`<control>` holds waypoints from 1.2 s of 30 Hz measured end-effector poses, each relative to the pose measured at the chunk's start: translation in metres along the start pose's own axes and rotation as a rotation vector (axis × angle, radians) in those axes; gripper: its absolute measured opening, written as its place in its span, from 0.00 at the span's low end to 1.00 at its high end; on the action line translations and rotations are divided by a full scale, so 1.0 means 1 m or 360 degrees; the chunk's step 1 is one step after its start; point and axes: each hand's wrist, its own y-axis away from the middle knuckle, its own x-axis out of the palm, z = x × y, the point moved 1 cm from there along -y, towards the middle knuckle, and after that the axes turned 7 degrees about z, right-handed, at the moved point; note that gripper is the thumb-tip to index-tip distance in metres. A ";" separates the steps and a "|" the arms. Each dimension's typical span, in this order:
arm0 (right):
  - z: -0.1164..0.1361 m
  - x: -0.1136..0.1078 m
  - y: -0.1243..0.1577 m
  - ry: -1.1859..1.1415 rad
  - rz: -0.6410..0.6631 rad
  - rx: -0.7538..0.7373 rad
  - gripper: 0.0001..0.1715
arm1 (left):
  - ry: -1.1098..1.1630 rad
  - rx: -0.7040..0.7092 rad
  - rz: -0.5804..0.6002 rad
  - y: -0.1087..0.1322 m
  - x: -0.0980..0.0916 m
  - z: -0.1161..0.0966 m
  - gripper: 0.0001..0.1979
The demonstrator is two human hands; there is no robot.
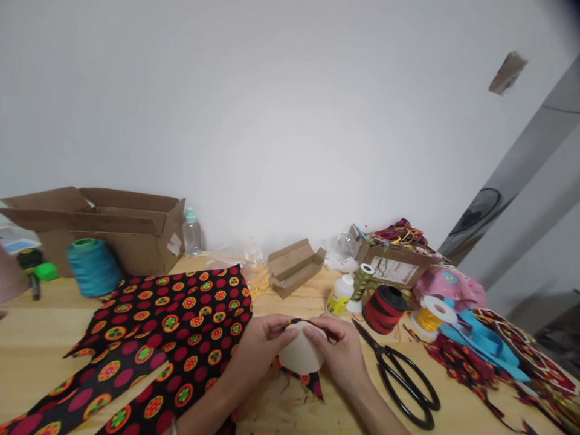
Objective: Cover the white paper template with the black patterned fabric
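A cream-coloured rounded piece (301, 355), perhaps card, is held between my two hands over the front middle of the table. My left hand (258, 349) pinches its upper left edge, thumb on the face and fingers behind. On the upper right edge my right hand (343, 351) has the same kind of pinch. Black patterned fabric (312, 384) shows below the piece and as a thin strip along its top edge. Left of my hands lies a large sheet of black cloth (190, 329) with red dots and flower rounds. Black-handled scissors (399, 374) rest to the right.
A glue bottle (339, 296), a green thread spool (362, 281), a red-and-black spool (385, 309) and a yellow spool (432, 314) stand at right. Behind are a small open carton (296, 269) and a large cardboard box (136, 248). A blue thread cone (93, 267) stands left.
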 end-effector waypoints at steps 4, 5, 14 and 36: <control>0.004 -0.001 0.001 0.0011 -0.0028 -0.0074 0.06 | -0.0033 0.0047 -0.0011 0.003 0.004 -0.006 0.05; 0.005 -0.002 0.001 0.0000 -0.0029 -0.0086 0.06 | -0.0038 0.0059 -0.0015 0.004 0.005 -0.007 0.05; -0.001 -0.004 -0.002 -0.0264 -0.0153 0.0007 0.06 | 0.0046 0.0032 -0.0047 0.001 0.005 -0.001 0.11; -0.009 0.000 -0.003 -0.0864 -0.0101 0.0224 0.10 | -0.0042 0.0076 -0.0217 -0.001 0.002 -0.008 0.10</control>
